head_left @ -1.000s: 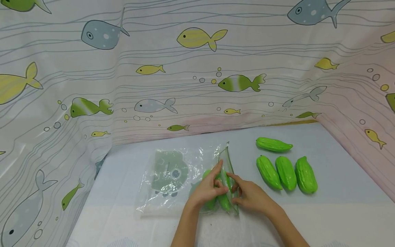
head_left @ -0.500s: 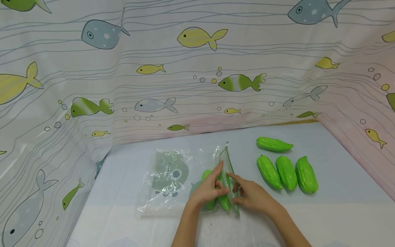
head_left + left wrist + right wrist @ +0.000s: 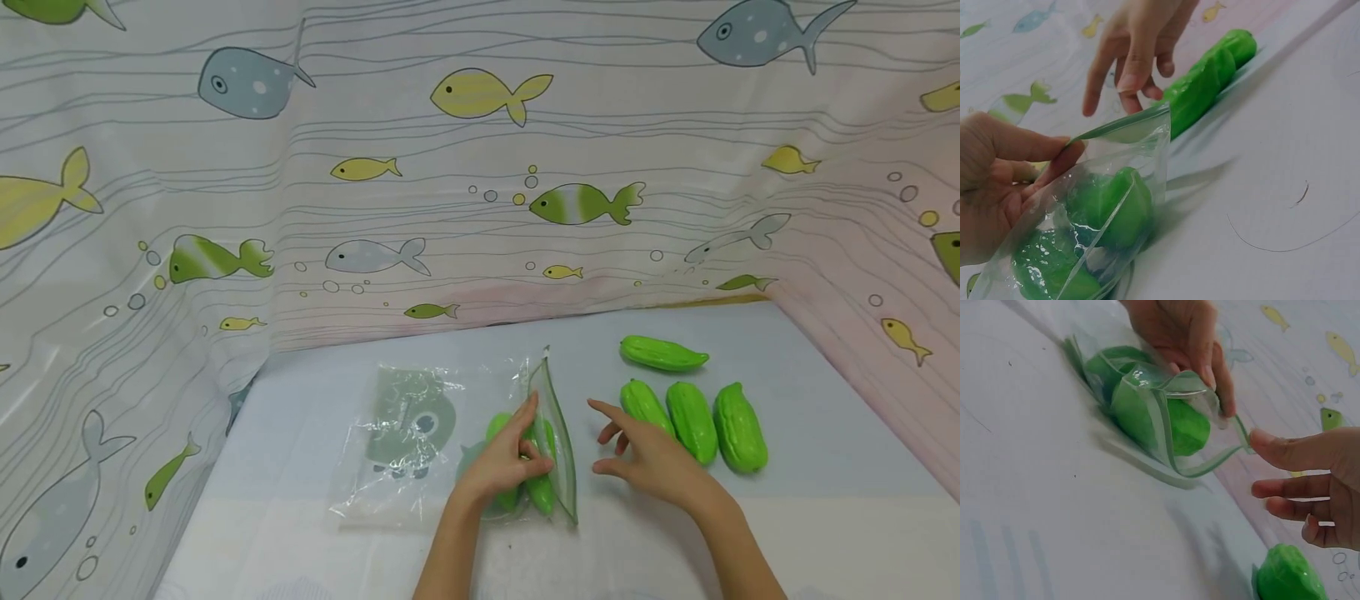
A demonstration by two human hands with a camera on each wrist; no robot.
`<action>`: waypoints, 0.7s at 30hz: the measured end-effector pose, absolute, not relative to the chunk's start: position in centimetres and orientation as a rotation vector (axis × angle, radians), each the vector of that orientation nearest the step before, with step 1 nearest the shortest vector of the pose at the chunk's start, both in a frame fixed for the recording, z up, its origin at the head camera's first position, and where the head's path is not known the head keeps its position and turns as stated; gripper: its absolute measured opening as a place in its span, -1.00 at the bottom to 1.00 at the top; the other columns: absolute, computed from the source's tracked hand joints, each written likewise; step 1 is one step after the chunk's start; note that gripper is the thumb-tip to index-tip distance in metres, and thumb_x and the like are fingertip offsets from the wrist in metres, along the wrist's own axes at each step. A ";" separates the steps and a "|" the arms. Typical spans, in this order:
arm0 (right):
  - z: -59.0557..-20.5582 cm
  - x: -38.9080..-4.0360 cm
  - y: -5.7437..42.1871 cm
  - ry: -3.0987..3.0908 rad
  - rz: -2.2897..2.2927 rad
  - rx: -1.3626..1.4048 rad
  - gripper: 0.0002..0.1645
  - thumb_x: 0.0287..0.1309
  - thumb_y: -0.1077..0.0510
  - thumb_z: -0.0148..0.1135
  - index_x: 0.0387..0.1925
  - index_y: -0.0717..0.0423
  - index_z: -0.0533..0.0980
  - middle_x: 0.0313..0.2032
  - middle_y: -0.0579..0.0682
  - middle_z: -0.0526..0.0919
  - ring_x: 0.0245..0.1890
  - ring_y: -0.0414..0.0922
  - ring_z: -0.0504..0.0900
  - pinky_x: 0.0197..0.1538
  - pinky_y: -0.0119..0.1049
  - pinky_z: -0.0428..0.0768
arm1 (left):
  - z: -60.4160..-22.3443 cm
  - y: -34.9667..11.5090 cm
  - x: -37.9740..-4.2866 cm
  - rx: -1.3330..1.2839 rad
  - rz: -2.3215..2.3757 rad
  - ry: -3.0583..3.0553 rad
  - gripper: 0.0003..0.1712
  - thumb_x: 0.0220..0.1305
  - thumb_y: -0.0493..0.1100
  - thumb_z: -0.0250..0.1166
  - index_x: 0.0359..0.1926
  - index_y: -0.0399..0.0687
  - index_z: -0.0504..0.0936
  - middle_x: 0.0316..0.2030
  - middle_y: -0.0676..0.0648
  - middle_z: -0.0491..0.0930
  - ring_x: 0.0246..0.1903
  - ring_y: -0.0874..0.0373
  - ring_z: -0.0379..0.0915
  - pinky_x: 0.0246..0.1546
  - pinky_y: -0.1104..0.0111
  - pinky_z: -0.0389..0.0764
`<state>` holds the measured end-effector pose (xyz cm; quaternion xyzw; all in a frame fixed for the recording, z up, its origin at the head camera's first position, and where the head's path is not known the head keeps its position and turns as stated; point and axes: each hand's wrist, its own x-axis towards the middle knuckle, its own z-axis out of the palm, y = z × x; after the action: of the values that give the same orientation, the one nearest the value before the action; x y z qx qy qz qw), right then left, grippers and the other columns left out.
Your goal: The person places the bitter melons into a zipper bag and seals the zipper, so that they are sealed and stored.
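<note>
A clear plastic zip bag [image 3: 480, 392] with a green zip strip lies on the table, its mouth gaping to the right. Inside are two bright green, ridged, gourd-like vegetables [image 3: 539, 495]. My left hand [image 3: 501, 462] pinches the upper edge of the bag's mouth between thumb and fingers, plainest in the left wrist view. Apart from the bag, my right hand [image 3: 652, 458] hangs over the table with fingers spread and holds nothing. It is closest to the leftmost loose green vegetable [image 3: 643, 404] and partly hides it in the head view.
Two more green vegetables stand in the row, a middle one [image 3: 692, 423] and a right one [image 3: 740, 429]. Another vegetable [image 3: 663, 353] lies crosswise behind them. A fish-print curtain [image 3: 480, 233] encloses the pale table [image 3: 300, 542] at the back and sides.
My right hand has let go of the bag's mouth and moved right, toward the loose green vegetables. My left hand keeps its place on the bag, whose mouth now gapes a little wider.
</note>
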<state>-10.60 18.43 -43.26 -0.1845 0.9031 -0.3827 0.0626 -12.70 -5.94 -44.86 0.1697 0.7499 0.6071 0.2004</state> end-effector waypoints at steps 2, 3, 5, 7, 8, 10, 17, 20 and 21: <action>-43.2 -10.6 18.7 2.731 -1.160 -0.561 -0.03 0.01 0.01 0.46 0.42 -0.09 0.20 -0.18 -0.11 0.61 -0.24 -0.13 0.54 -0.38 -0.37 0.48 | -44.8 -5.9 -12.7 0.472 1.701 2.095 0.10 0.11 -0.45 0.33 0.52 -0.03 -0.13 0.51 -0.12 -0.25 -0.44 0.24 0.51 -0.37 0.48 0.52; -43.2 -10.7 18.8 2.731 -1.162 -0.569 -0.03 0.00 0.01 0.46 0.42 -0.09 0.20 -0.18 -0.11 0.61 -0.24 -0.14 0.54 -0.38 -0.37 0.48 | -44.8 -5.9 -12.7 0.471 1.700 2.096 0.10 0.11 -0.45 0.33 0.52 -0.03 -0.13 0.51 -0.13 -0.25 -0.44 0.24 0.51 -0.37 0.48 0.52; -43.3 -10.7 18.9 2.732 -1.160 -0.588 -0.02 -0.01 0.02 0.47 0.42 -0.09 0.20 -0.18 -0.11 0.62 -0.24 -0.13 0.55 -0.37 -0.37 0.48 | -44.7 -5.9 -12.7 0.465 1.698 2.101 0.10 0.11 -0.45 0.34 0.52 -0.03 -0.12 0.51 -0.12 -0.24 -0.44 0.23 0.51 -0.38 0.48 0.52; -43.3 -10.8 19.0 2.732 -1.160 -0.605 -0.01 -0.02 0.02 0.48 0.42 -0.08 0.20 -0.18 -0.12 0.62 -0.24 -0.12 0.55 -0.35 -0.37 0.49 | -44.6 -5.9 -12.6 0.459 1.694 2.106 0.10 0.11 -0.45 0.34 0.52 -0.02 -0.12 0.51 -0.11 -0.23 -0.44 0.23 0.51 -0.37 0.48 0.51; -43.3 -10.8 19.1 2.736 -1.160 -0.612 0.00 -0.03 0.02 0.49 0.42 -0.07 0.20 -0.18 -0.11 0.62 -0.24 -0.12 0.56 -0.34 -0.37 0.49 | -44.6 -5.9 -12.6 0.457 1.693 2.107 0.10 0.11 -0.45 0.34 0.52 -0.01 -0.12 0.51 -0.10 -0.23 -0.44 0.22 0.51 -0.37 0.47 0.51; -43.3 -10.8 19.3 2.750 -1.159 -0.621 0.02 -0.06 0.03 0.50 0.42 -0.06 0.21 -0.19 -0.11 0.62 -0.25 -0.11 0.57 -0.32 -0.36 0.50 | -44.5 -5.9 -12.6 0.453 1.694 2.105 0.10 0.11 -0.45 0.34 0.52 -0.01 -0.12 0.51 -0.09 -0.23 -0.43 0.22 0.51 -0.36 0.48 0.51; -42.9 -10.7 20.1 2.802 -1.156 -0.618 0.02 -0.09 0.06 0.52 0.40 0.01 0.22 -0.19 -0.10 0.62 -0.26 -0.12 0.56 -0.30 -0.33 0.51 | -44.6 -5.9 -12.6 0.454 1.700 2.090 0.11 0.11 -0.46 0.33 0.52 -0.03 -0.14 0.51 -0.09 -0.24 -0.43 0.23 0.51 -0.34 0.49 0.50; -42.8 -10.7 20.3 2.805 -1.155 -0.613 0.00 -0.07 0.06 0.51 0.40 0.00 0.22 -0.18 -0.12 0.61 -0.25 -0.15 0.55 -0.32 -0.36 0.49 | -44.6 -5.9 -12.6 0.454 1.694 2.093 0.11 0.10 -0.46 0.33 0.52 -0.03 -0.14 0.51 -0.09 -0.24 -0.43 0.24 0.51 -0.33 0.49 0.50; -42.8 -10.6 20.3 2.807 -1.153 -0.616 0.00 -0.07 0.06 0.51 0.40 0.00 0.22 -0.18 -0.12 0.61 -0.25 -0.16 0.55 -0.32 -0.36 0.49 | -44.6 -5.9 -12.6 0.456 1.693 2.097 0.11 0.10 -0.46 0.33 0.52 -0.03 -0.14 0.51 -0.10 -0.24 -0.43 0.24 0.51 -0.33 0.49 0.50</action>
<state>-10.64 20.32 -42.77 -0.1989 0.9063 -0.3723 0.0226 -12.64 -5.87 -44.63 0.1634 0.7512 0.6065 0.2029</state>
